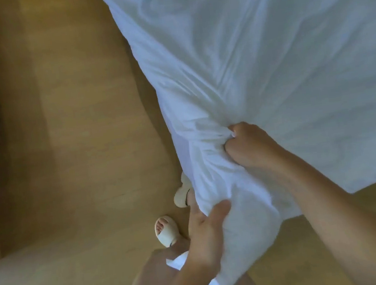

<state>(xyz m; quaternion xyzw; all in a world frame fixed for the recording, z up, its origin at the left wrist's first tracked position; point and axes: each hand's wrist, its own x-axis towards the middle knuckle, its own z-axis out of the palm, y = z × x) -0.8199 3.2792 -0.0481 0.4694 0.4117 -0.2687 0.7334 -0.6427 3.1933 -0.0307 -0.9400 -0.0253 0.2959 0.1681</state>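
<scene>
— White, crumpled, puffy cloth bedding (255,63): where is it?
— Held above the brown wooden floor (65,157). Its long axis runs from the near corner, pointing down at the person, up to the far right.
— And the grips?
— The right hand (251,148) has its fingers clenched into bunched cloth. The left hand (208,239) clasps the near corner with the thumb on top; its fingers are hidden, probably wrapped behind.

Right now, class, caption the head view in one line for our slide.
Left hand and right hand grip a bunched white sheet above a wooden floor.
</scene>
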